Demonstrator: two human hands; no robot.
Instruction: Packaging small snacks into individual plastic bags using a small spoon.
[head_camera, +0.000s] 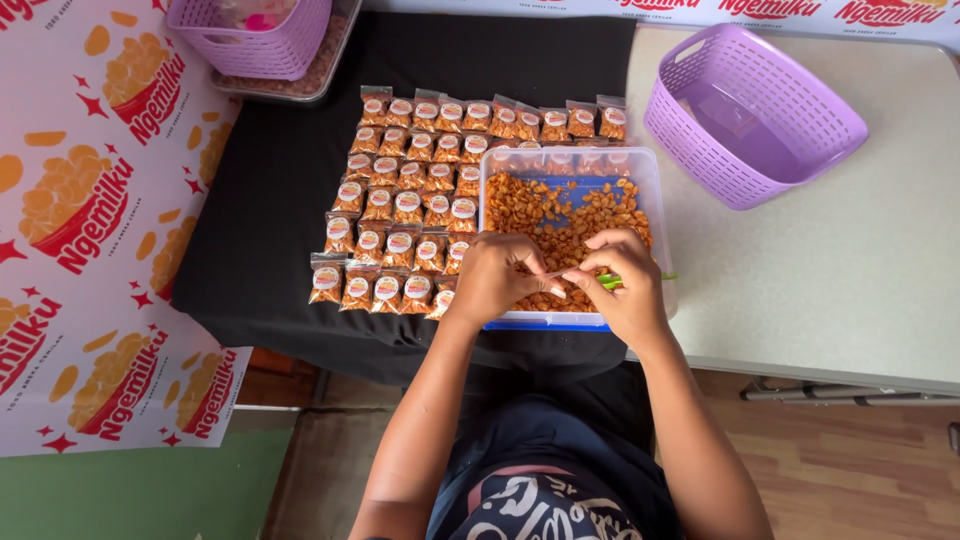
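My left hand (495, 275) and my right hand (625, 275) meet over the near end of a clear plastic tub (570, 152) holding loose orange snack pieces (540, 205). Between the fingertips of both hands is a small clear bag (556, 273), pinched by my left hand. My right hand also grips a green utensil (610, 281), mostly hidden under its fingers. Left of the tub, several rows of small filled snack packets (405, 205) with round labels lie flat on a black cloth (260, 200).
An empty purple basket (760, 110) sits tilted on the beige table (830, 270) at the right. Another purple basket (250, 40) rests on a metal tray (320, 80) at the back left. A printed banner (90, 200) hangs at the left.
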